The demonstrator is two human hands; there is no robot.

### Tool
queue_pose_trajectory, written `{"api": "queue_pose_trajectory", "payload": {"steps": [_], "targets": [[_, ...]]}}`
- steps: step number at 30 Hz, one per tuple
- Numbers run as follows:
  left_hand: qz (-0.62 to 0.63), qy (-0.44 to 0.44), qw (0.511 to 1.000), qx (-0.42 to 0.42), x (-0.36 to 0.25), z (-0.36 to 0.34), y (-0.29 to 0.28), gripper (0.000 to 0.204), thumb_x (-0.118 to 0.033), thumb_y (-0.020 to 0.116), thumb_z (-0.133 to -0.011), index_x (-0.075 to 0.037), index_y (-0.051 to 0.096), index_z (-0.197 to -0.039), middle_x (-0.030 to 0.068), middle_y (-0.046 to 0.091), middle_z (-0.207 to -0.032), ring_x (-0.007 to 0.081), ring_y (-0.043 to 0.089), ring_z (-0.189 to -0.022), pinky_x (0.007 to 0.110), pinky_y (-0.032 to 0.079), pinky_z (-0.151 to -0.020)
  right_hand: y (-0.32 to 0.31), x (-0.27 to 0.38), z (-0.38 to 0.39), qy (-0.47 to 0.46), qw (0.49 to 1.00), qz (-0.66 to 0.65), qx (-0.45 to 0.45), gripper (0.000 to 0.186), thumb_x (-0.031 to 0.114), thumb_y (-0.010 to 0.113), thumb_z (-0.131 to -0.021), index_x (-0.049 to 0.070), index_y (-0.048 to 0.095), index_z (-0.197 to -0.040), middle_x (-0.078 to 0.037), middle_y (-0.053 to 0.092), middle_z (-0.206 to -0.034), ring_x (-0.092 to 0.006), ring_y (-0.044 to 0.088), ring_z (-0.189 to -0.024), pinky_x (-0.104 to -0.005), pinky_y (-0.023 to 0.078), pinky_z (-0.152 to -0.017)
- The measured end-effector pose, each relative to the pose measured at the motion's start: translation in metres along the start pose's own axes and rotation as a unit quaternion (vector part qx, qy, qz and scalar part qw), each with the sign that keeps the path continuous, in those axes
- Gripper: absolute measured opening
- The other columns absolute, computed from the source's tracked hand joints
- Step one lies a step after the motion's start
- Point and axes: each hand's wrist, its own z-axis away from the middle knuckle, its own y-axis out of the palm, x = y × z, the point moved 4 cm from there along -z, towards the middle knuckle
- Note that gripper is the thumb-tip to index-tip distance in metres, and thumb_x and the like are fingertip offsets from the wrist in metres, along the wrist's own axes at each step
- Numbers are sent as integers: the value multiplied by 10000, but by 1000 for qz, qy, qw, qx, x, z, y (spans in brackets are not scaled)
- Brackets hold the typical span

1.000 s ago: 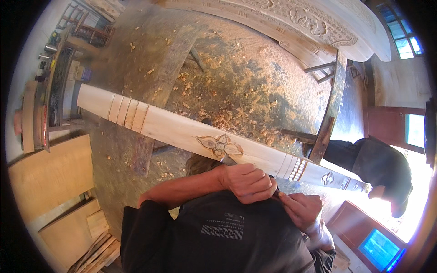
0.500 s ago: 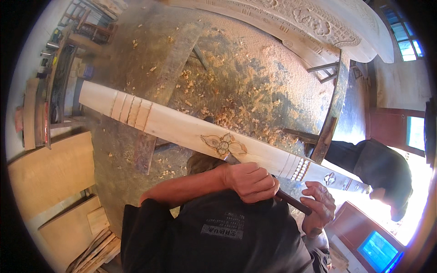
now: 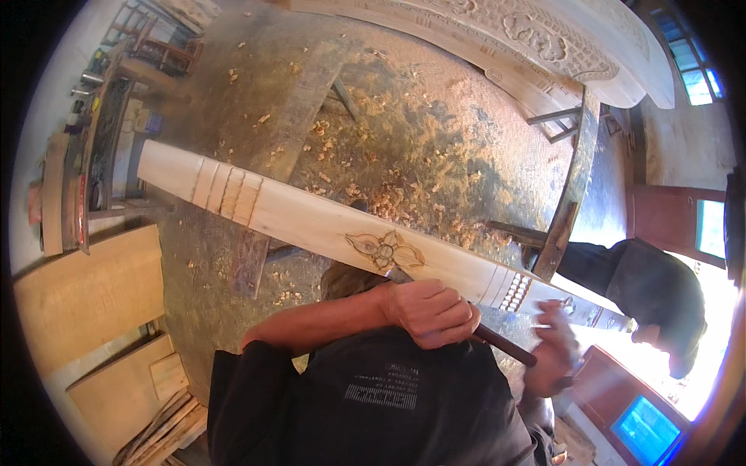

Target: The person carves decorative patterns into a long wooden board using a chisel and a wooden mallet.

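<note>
A long pale wooden plank (image 3: pixel 303 225) crosses the view, with carved grooves at its left and a flower outline (image 3: pixel 385 250) in its middle. My left hand (image 3: pixel 431 311) is wrapped round a chisel (image 3: pixel 497 342) with a dark handle, its metal blade touching the lower edge of the flower. My right hand (image 3: pixel 548 353) is raised beside the handle's free end, smeared by motion; whether it holds anything is unclear.
Another person (image 3: pixel 653 295) in dark clothing bends at the plank's right end. A carved pale panel (image 3: pixel 536 39) lies at the back. Wood shavings (image 3: pixel 388 202) litter the floor. Boards (image 3: pixel 85 287) and a cluttered bench (image 3: pixel 109 155) stand at the left.
My right hand has risen from low by the chisel's handle to beside its end, exposing the handle, and now blurs. My left hand keeps its grip.
</note>
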Motion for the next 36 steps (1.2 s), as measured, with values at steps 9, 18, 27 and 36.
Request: {"api": "queue_pose_trajectory", "payload": {"steps": [9, 18, 27, 36], "targets": [[-20, 0, 1000, -5, 2, -1, -2, 132, -225, 748, -870, -105, 698, -891, -41, 494, -727, 73, 521, -606, 240, 313, -532, -25, -12, 14, 41, 996, -71, -38, 934, 746, 256, -1093, -58, 724, -1002, -251, 732, -1119, -504, 661, -1176, -681, 433, -1148], [-19, 1, 1000, 4, 2, 0, -4, 141, -220, 746, -844, -103, 724, -920, -41, 530, -753, 60, 518, -615, 223, 317, -526, 13, 10, -9, 8, 992, -3, 123, 851, 738, 439, -1069, -50, 760, -1032, -250, 778, -958, -471, 776, -961, -544, 616, -848], [-58, 34, 998, -16, 0, 0, -10, 267, -253, 754, -868, -120, 804, -1095, -35, 598, -820, 74, 522, -658, 227, 346, -598, 14, 46, -6, -99, 913, 270, 290, 441, 31, 886, -704, 107, 816, -1133, -88, 789, -870, -242, 721, -638, -360, 522, -564], [-27, 55, 998, -24, -2, 3, -8, 300, -282, 730, -920, -118, 809, -1159, 8, 695, -938, 105, 566, -722, 236, 366, -635, 5, 20, 2, 16, 955, 139, 261, 386, 49, 894, -738, 108, 827, -1113, -92, 786, -813, -272, 757, -646, -355, 548, -539]]}}
